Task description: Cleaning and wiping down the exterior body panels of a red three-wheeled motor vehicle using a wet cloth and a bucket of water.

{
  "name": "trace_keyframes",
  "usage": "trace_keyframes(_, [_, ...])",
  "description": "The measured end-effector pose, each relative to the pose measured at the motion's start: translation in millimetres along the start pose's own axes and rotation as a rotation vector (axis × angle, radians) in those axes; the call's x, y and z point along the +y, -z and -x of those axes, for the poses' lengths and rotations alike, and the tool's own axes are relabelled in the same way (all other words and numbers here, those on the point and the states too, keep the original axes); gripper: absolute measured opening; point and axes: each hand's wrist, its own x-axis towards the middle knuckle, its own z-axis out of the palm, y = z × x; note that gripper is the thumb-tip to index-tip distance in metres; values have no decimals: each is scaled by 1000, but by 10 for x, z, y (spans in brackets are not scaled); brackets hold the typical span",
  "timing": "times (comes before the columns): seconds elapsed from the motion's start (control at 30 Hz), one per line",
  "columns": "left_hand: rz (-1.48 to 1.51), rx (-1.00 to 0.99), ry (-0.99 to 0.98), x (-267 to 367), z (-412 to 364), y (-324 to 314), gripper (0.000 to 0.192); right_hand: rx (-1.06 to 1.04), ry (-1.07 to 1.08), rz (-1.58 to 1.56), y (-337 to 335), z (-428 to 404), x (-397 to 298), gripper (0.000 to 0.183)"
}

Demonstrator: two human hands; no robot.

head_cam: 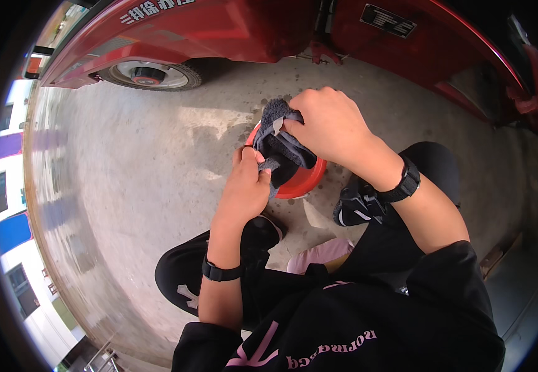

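Observation:
A dark grey terry cloth (278, 135) is stretched and partly folded between my two hands. My left hand (246, 186) pinches its lower left edge between thumb and fingers. At the upper right of the cloth, my right hand (327, 123) grips it near a small pale tag (278, 126). Directly beneath the cloth a red plastic bucket (313, 182) stands on the concrete floor; the cloth and my hands hide much of it, so its contents cannot be told.
A red truck's body (232, 35) and front wheel (150, 75) are beyond the bucket, with an open red door (441, 60) at the upper right. Wet spots mark the concrete floor (134, 162). My shoes (355, 207) flank the bucket. A pale pink item (318, 255) lies between my legs.

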Motion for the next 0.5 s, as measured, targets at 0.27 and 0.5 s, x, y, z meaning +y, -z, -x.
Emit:
trace_keyframes(0.27, [-100,-8,-22,-72,-4,-27,24,-40,9,14,39,-2,-49,31])
trace_keyframes(0.5, [-146,-45,34,-55,-31,-31,22,-48,-33,9,59,-9,-67,40])
